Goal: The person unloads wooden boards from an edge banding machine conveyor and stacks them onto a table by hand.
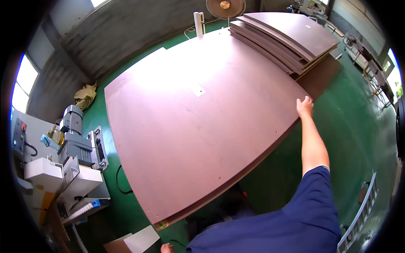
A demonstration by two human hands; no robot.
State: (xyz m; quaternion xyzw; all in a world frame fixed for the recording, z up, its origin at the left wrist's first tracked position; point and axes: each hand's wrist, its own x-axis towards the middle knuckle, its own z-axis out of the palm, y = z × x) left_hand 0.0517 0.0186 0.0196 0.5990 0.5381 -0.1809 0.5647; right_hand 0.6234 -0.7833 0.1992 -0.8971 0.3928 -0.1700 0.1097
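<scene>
From where I stand, a large, flat, pinkish-brown panel with a smooth sheen (pixel 181 139) takes up the middle of the room, lying level above the glossy green floor (pixel 350 130). What bears it from below is hidden from me. The person in the dark navy short-sleeved shirt (pixel 261 227) stands along its near edge, right arm stretched out to the right-hand corner.

The right hand (pixel 305 107) is on that corner, fingers bent at the rim and touching the panel; I cannot tell whether they close around its underside. A corner seems a sensible place to steady or guide so broad a sheet, since it gives an edge to hold and good leverage. The left hand (pixel 167 248) is low, just beside the near-left corner and apart from it. Its fingers look curled, but it is cut off by the border of the view, so I cannot tell how far they are open or whether they have hold of anything.

Just beyond the panel's far right side sits a layered stack of similar brown sheets (pixel 291 31), piled flat, probably to keep them from bending. To the left stands a grey ribbed motor (pixel 74 122), clear of the panel's edge.
</scene>
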